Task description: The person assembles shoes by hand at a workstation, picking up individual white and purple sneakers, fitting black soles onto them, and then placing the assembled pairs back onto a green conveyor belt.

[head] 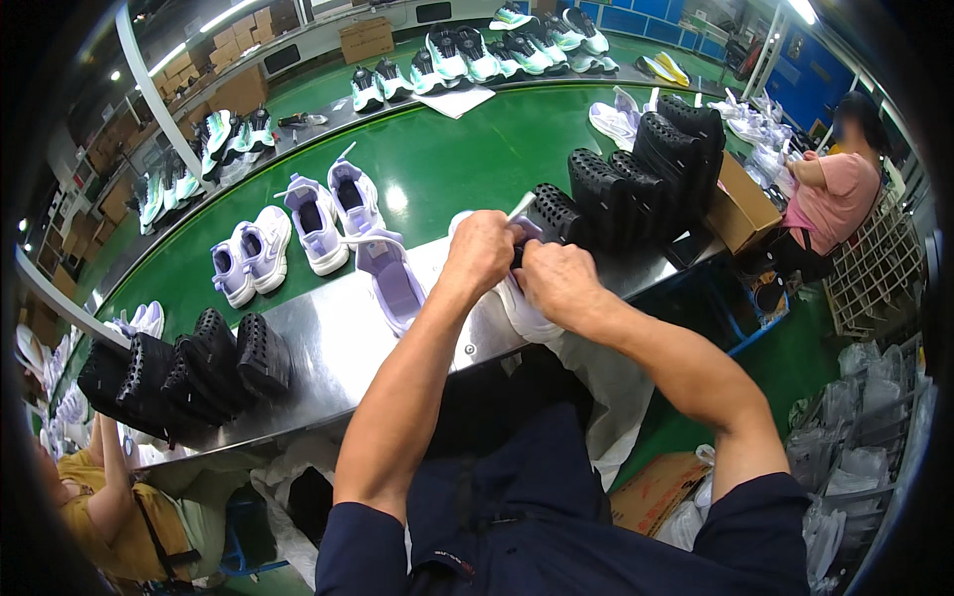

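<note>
A white and lavender sneaker (pixel 524 316) lies in front of me on the steel worktop, partly covered by my hands. My left hand (pixel 481 246) grips its upper near the opening, and a pale strap (pixel 522 207) sticks up beside the fingers. The fingers of my right hand (pixel 559 283) are curled on the shoe's collar; their tips are hidden in or behind it. Left of my hands, another lavender sneaker (pixel 391 287) rests on the steel with its opening towards me. Two pairs of similar sneakers (pixel 317 223) stand beyond it on the green belt.
Black perforated blocks stand in a right group (pixel 596 194) and a left group (pixel 261 350). An open cardboard box (pixel 741 205) adjoins the right group. Mint and black sneakers (pixel 455 59) line the far ledge. Co-workers sit at right (pixel 838 186) and lower left (pixel 127 514).
</note>
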The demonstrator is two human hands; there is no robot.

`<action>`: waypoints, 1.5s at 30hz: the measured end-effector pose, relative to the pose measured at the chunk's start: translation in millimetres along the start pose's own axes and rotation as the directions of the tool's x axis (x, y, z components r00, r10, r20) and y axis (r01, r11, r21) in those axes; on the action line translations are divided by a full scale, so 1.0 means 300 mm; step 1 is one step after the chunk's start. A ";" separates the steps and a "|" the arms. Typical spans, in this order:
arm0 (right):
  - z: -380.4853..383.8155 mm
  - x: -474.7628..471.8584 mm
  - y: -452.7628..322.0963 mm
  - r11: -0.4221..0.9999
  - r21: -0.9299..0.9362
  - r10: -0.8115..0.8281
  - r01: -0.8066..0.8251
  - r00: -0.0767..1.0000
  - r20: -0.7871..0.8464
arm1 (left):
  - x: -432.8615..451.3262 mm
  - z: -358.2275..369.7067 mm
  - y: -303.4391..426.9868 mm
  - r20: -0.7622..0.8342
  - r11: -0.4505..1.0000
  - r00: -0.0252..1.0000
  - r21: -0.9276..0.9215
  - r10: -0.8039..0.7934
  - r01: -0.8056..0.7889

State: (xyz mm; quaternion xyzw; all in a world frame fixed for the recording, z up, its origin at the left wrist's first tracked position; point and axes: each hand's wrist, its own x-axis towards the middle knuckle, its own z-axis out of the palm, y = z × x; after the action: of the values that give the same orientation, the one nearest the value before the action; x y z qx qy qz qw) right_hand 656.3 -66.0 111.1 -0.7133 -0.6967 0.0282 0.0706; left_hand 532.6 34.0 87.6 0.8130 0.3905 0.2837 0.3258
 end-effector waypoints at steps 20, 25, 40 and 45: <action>0.117 0.111 0.153 0.975 0.181 0.130 -0.127 0.992 -0.002 | -0.436 0.023 0.193 -0.435 0.940 0.869 0.331 0.234 -0.087; 0.084 0.106 0.122 0.976 0.180 0.109 -0.120 0.992 0.068 | -0.499 -0.069 -0.039 -0.364 0.953 0.915 0.170 -0.175 0.250; -0.144 -0.073 -0.001 0.716 0.695 0.032 -0.067 0.998 0.063 | -0.823 -0.780 -0.150 -0.849 0.455 0.400 0.524 0.344 0.720; -0.132 -0.110 -0.068 0.741 0.664 -0.085 0.099 0.995 -0.053 | -0.954 -0.957 -0.277 -0.893 0.237 0.444 0.415 -0.079 0.878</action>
State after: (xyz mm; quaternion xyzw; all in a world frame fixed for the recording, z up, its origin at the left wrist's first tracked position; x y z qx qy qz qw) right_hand 640.7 -101.0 151.1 -0.6063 -0.6745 0.2644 0.3279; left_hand 136.7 -71.9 145.9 0.4704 0.8239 0.2001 -0.2448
